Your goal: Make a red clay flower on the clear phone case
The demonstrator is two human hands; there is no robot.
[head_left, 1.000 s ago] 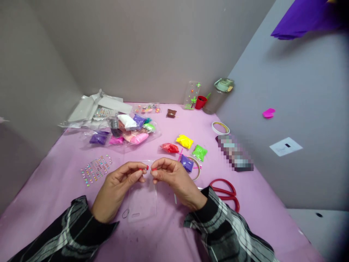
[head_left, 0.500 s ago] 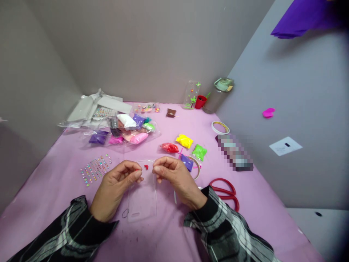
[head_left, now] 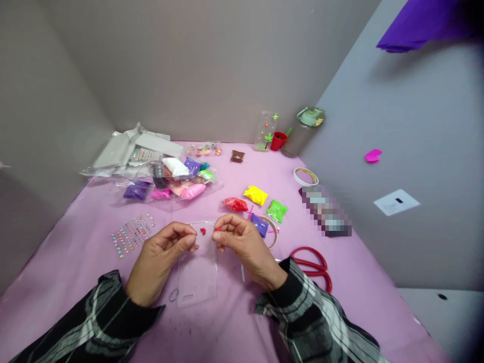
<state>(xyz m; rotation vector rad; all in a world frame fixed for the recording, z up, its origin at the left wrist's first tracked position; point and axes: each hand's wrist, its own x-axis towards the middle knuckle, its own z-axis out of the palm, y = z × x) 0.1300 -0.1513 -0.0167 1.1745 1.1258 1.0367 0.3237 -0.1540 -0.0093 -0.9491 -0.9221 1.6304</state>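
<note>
Over the upper part of a clear phone case [head_left: 197,277], both my hands hover with fingertips pinched. My left hand [head_left: 159,262] is closed at its left edge, with a trace of red clay [head_left: 190,234] between thumb and index finger. On the other side my right hand [head_left: 245,247] pinches a tiny piece of red clay [head_left: 218,230]. A small red clay shape [head_left: 203,231] sits near the top of the case, between the two hands. A packet of red clay [head_left: 235,204] lies just beyond my right hand.
Yellow [head_left: 256,195], green [head_left: 277,210] and purple clay packets [head_left: 259,225] lie beyond my right hand. Red-handled scissors [head_left: 312,264] rest to the right. A gem sticker sheet [head_left: 133,235] lies left. Behind stand a decorated case [head_left: 265,132], red cup [head_left: 279,141] and bottle [head_left: 302,133].
My right hand's index finger has lifted slightly, and the red clay at its fingertips now shows. My left hand and the phone case have hardly moved.
</note>
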